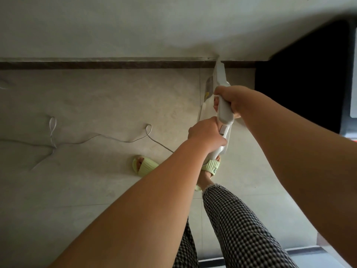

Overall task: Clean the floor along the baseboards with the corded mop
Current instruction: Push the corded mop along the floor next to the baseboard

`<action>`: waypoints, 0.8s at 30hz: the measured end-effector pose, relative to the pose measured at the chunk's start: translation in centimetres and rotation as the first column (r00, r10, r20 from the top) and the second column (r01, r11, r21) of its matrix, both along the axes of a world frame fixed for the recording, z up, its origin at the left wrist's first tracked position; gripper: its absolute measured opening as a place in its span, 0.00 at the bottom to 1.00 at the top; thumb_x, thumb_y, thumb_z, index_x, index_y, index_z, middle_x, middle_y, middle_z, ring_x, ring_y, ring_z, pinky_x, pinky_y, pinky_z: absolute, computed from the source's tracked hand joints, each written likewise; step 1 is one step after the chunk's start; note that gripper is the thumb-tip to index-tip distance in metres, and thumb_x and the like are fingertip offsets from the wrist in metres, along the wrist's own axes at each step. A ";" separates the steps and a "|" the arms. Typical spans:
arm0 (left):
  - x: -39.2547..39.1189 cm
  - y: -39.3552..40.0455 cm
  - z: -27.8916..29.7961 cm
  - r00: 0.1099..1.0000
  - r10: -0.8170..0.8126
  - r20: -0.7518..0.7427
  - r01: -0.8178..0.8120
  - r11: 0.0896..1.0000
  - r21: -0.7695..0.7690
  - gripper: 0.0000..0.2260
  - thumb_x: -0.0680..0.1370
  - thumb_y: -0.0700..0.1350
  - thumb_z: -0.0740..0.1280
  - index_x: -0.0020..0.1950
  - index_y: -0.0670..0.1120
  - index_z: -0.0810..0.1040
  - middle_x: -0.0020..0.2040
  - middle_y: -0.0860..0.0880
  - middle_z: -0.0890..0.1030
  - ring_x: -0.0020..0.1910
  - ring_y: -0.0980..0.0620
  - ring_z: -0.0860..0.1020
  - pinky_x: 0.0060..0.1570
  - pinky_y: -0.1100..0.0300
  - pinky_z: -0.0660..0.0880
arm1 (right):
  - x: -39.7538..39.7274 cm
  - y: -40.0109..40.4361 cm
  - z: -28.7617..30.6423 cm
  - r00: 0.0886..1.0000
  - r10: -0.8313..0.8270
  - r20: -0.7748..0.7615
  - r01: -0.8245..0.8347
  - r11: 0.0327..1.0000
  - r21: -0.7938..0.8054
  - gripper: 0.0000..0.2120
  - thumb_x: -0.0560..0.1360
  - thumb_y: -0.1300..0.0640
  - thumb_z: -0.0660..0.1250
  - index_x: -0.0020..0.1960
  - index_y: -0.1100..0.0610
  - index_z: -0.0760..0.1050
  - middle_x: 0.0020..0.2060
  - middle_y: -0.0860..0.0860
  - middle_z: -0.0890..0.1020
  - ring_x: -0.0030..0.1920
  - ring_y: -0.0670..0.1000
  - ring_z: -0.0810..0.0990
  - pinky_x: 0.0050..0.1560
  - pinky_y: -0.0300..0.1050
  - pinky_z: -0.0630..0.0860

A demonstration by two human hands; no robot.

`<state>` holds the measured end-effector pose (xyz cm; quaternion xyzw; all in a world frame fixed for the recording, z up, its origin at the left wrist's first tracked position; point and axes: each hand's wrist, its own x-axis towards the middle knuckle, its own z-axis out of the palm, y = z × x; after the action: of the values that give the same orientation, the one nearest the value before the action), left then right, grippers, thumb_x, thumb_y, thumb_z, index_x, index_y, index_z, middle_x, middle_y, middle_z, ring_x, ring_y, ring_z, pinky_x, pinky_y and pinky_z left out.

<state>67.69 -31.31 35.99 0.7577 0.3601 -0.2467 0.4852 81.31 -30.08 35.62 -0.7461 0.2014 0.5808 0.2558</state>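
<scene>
At the far edge of the floor, where it meets the wall, these are the things you are working among:

Floor (96,105): you are standing on pale tiles that run up to the wall; the stretch to your left along the wall is lying open ahead of the mop.

Baseboard (116,65): a dark strip is running along the floor's far edge, ending at a black opening on the right.

Corded mop (224,111): you are holding it steeply, its white body pointing at the baseboard near the floor's far right corner; the head itself is hidden behind the body, so whether it is touching the strip cannot be told.

Right hand (229,99): you are clenching it round the upper handle, nearer the wall.

Left hand (204,135): you are gripping the lower handle, just behind the right hand.

Cord (119,141): it is trailing in loops across the floor to your left, near your slippers (143,165).

Step in hand: you are, by my judgement, working the mop along the baseboard at its right end.

Next move: you are probably needing to slide leftward along the strip, keeping the head tight to it and stepping clear of the looped cord.
</scene>
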 end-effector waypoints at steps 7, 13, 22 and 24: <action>1.1 -1.1 -0.5 1.000 0.008 -0.006 -0.008 1.000 -0.008 0.17 0.71 0.51 0.73 0.55 0.50 0.72 0.47 0.51 0.80 0.45 0.48 0.79 0.50 0.52 0.77 | 1.4 -1.1 -0.5 0.998 0.025 -0.053 -0.025 1.000 -0.003 0.07 0.77 0.56 0.65 0.45 0.60 0.72 0.30 0.51 0.76 0.30 0.46 0.75 0.40 0.39 0.77; -0.2 -0.4 -1.0 0.999 -0.002 -0.049 0.005 0.998 0.060 0.17 0.71 0.50 0.73 0.56 0.50 0.73 0.47 0.51 0.80 0.45 0.48 0.79 0.49 0.52 0.77 | 0.1 -1.0 -1.3 0.997 -0.023 -0.074 0.027 0.999 0.047 0.06 0.76 0.57 0.66 0.47 0.59 0.72 0.31 0.51 0.76 0.31 0.47 0.75 0.37 0.40 0.79; -2.7 0.1 -0.9 0.998 0.016 -0.066 -0.012 0.998 0.064 0.16 0.71 0.50 0.73 0.54 0.50 0.73 0.46 0.51 0.80 0.44 0.48 0.79 0.44 0.56 0.76 | -2.5 -0.1 -1.5 0.994 0.008 -0.111 0.001 0.997 0.079 0.06 0.76 0.57 0.66 0.47 0.59 0.72 0.29 0.51 0.76 0.30 0.47 0.75 0.37 0.40 0.78; -3.2 0.0 -0.8 0.998 0.036 -0.059 -0.032 0.997 0.065 0.16 0.70 0.50 0.73 0.54 0.50 0.73 0.45 0.51 0.80 0.44 0.48 0.79 0.44 0.56 0.76 | -2.8 0.1 -1.5 0.993 0.030 -0.116 -0.022 0.997 0.073 0.07 0.76 0.57 0.67 0.48 0.60 0.72 0.28 0.51 0.76 0.29 0.47 0.75 0.37 0.40 0.78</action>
<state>64.54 -31.34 35.24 0.7588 0.3953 -0.2495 0.4537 78.50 -30.01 34.09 -0.7038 0.1852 0.6335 0.2627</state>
